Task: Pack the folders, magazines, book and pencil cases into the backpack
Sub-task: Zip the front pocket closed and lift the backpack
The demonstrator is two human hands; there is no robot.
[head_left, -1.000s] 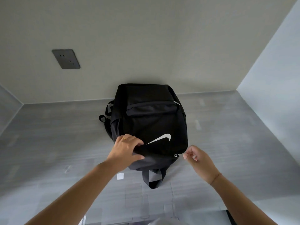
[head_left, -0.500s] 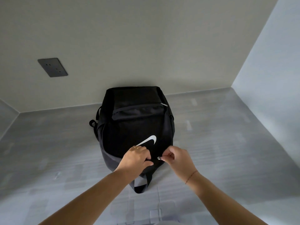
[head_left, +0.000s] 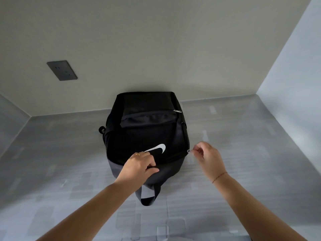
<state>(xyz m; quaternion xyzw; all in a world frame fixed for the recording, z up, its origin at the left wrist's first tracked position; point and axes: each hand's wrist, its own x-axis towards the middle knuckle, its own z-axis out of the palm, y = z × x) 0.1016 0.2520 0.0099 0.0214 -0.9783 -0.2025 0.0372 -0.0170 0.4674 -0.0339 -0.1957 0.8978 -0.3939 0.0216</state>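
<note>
Left hand (head_left: 139,166) pins the backpack (head_left: 145,134); right hand (head_left: 207,158) seemingly pinches its zipper pull (head_left: 188,150), which could jam on puckered fabric

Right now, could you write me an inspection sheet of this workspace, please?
Surface: grey table, patchy marks, against the wall.
Job's things: black backpack lies flat, handle toward the person; folders, magazines, book, pencil cases not seen.
Clutter: nothing seen.
Hands: left hand grips the backpack's near end; right hand pinches the zip pull at its right edge.
Cables: nothing seen.
Surroundings: wall socket on the back wall; side walls close by.
</note>
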